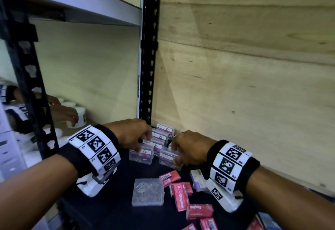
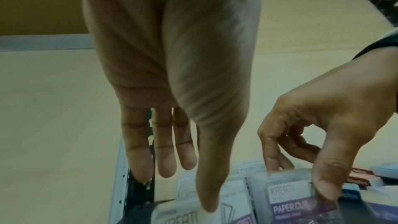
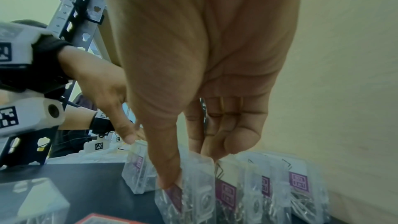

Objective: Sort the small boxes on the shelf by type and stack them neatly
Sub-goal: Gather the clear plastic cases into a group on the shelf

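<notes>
Pinch grip: the right hand [image 1: 190,146] holds the nearest clear plastic paper-clip box with a purple label [image 1: 167,156] at frame centre. The left hand [image 1: 130,135], fingers near straight, rests its thumb on the adjoining row of like boxes [image 1: 159,136]. These stand on edge and run up-frame toward the corner. Red card staple boxes [image 1: 179,193] lie loose lower down on the black shelf [image 1: 112,202].

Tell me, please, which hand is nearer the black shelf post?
Left. The left hand is beside the post's foot; the right hand is across the paper clip boxes from it.
</notes>
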`<action>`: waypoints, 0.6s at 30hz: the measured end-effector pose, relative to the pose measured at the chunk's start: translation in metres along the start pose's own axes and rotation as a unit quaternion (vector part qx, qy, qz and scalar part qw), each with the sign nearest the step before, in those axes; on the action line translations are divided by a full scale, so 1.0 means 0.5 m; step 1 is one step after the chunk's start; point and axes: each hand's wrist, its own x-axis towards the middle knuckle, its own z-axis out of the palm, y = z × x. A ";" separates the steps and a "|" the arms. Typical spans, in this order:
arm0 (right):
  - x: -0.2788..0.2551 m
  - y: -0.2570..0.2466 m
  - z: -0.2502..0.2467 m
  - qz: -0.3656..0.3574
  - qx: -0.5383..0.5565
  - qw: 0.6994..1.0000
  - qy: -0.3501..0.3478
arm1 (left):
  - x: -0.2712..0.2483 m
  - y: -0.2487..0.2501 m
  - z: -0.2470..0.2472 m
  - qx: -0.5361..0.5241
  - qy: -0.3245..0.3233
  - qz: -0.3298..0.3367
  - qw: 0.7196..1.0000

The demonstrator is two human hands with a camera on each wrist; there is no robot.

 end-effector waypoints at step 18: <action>-0.071 -0.002 0.007 -0.024 0.023 0.998 -0.059 | -0.073 0.089 0.036 -0.014 -0.219 -0.022 0.975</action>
